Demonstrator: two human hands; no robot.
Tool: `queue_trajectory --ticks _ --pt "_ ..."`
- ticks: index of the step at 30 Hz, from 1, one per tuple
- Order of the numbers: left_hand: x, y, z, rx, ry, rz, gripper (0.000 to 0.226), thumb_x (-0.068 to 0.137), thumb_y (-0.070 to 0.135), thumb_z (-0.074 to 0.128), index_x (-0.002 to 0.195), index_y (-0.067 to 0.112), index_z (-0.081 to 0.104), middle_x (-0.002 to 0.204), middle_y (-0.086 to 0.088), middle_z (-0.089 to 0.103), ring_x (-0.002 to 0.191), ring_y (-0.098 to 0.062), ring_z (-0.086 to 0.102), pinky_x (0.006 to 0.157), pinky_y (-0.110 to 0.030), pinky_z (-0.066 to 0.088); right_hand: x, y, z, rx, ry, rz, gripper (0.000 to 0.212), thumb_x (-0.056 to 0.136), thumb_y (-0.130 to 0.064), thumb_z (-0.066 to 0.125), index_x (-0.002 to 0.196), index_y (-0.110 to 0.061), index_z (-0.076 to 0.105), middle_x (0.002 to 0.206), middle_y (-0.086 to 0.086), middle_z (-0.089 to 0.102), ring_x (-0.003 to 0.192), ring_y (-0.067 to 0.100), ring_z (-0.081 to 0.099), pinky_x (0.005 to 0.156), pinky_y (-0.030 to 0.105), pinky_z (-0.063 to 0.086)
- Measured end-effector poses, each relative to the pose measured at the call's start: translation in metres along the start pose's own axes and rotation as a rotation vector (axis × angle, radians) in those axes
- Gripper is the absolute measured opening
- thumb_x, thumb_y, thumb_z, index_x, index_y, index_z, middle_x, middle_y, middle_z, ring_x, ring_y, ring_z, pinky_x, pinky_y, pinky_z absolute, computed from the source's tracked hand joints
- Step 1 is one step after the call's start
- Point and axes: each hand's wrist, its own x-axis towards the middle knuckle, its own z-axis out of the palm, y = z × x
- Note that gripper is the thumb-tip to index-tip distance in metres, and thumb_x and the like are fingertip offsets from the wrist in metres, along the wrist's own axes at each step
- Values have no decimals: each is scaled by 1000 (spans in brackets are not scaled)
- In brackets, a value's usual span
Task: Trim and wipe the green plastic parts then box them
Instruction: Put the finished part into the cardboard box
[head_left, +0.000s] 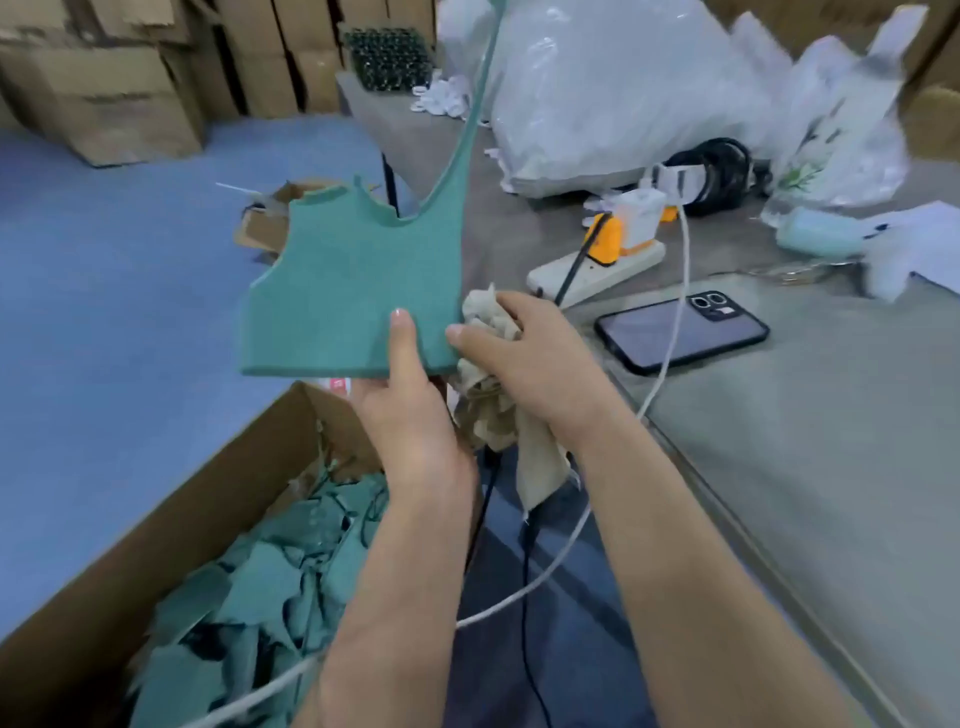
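Because the part (353, 291), pinched at its lower edge by fingers (402, 338) of the left hand (410, 415) above the box (156, 519), stands flat without drooping, it seems light and stiffish, best held by an edge while the right hand (530, 364), clutching a rag (493, 421), wipes.

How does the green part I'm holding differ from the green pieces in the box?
The green part is one large flat sheet, held up by the left hand; the green pieces are smaller, irregular and heaped in the cardboard box. Both share the same green colour.
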Motion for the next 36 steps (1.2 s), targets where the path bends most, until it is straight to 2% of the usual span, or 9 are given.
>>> queue_trajectory --ticks 7,11,15,18,21,25,27,30,36 --pt "47 17 -78 -14 343 39 30 96 16 56 126 13 56 125 -4 64 107 -18 65 94 -34 52 19 22 115 -143 -196 78 24 87 -29 65 89 -11 51 78 -3 48 81 18 44 69 30 33" --pt "47 7 -117 178 487 -271 49 96 32 54 141 16 43 144 -2 45 121 -15 50 98 -29 41 13 40 142 -164 -96 70 38 88 -30 65 73 -22 31 64 -8 35 60 12 36 56 26 30" --pt "36 -2 -100 60 236 -455 47 95 35 55 139 21 46 136 3 51 107 -7 59 77 -27 54 13 36 120 32 2 91 30 89 -28 64 74 -17 42 68 -5 47 60 2 43 61 19 38" --pt "24 -4 -55 42 -97 -493 44 92 36 57 133 20 55 123 -6 66 108 -20 65 89 -36 54 14 25 75 205 169 126 19 91 -31 62 85 -13 58 78 -3 60 73 7 56 74 31 48" --pt "-3 -8 6 38 -422 -510 49 89 37 61 131 12 56 123 -13 65 114 -26 62 98 -41 49 7 11 8 308 448 69 38 99 -43 47 77 -14 58 76 -3 61 76 10 57 80 35 50" --pt "-68 -29 94 127 -746 -418 59 83 32 66 133 6 50 118 -9 64 101 -16 65 75 -26 54 -28 5 -86 258 686 -45 69 101 -52 25 76 7 51 72 23 56 70 21 56 72 35 49" --pt "-111 -50 128 210 -852 -408 37 90 18 63 125 13 54 109 -4 67 90 -11 68 66 -23 55 -54 5 -135 284 762 11 69 97 -59 22 72 -4 56 72 15 61 74 24 59 74 39 47" --pt "-175 -85 159 273 -980 -499 33 91 4 57 123 13 56 116 -13 66 96 -24 67 80 -36 57 -108 8 -209 259 863 196 70 95 -64 24 83 -12 68 90 0 72 88 13 66 81 33 48" --pt "-280 -144 182 452 -1125 -532 34 86 -3 54 116 10 61 118 -20 62 88 -25 64 83 -39 55 -243 28 -292 76 1217 364 38 98 -30 50 65 -22 68 80 -11 71 87 11 66 85 29 47"
